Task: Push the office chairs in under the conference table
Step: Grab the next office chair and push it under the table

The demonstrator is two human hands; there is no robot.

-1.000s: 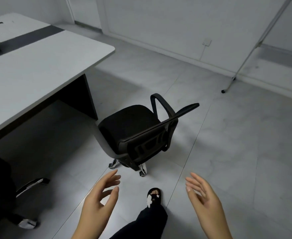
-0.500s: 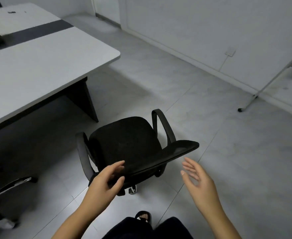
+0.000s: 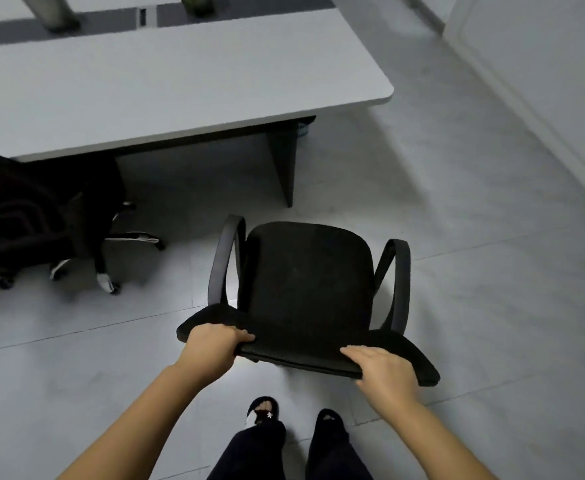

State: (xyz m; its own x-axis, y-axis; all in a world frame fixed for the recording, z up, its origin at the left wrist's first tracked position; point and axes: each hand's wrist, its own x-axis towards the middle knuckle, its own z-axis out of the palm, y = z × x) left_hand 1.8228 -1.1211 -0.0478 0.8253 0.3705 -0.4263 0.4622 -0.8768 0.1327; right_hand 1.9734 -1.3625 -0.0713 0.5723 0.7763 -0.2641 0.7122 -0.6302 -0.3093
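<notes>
A black office chair (image 3: 306,282) with two armrests stands on the tiled floor directly in front of me, its seat facing the white conference table (image 3: 166,84). My left hand (image 3: 213,344) grips the left part of the backrest's top edge. On the right part of that edge my right hand (image 3: 383,370) is closed as well. The seat's front edge sits a short way back from the table's edge, near the table's dark leg panel (image 3: 284,157). A second black office chair (image 3: 24,216) stands at the left, partly tucked under the table.
A white wall with a baseboard (image 3: 526,109) runs along the right. Two objects stand on the table's dark centre strip at the top: a grey one (image 3: 54,12) and a green one (image 3: 197,3). My feet (image 3: 263,412) are just behind the chair. Open floor lies to the right.
Both hands went from open and apart to closed on the chair's backrest. The chair has turned so its seat faces the table, and my view has swung toward the table.
</notes>
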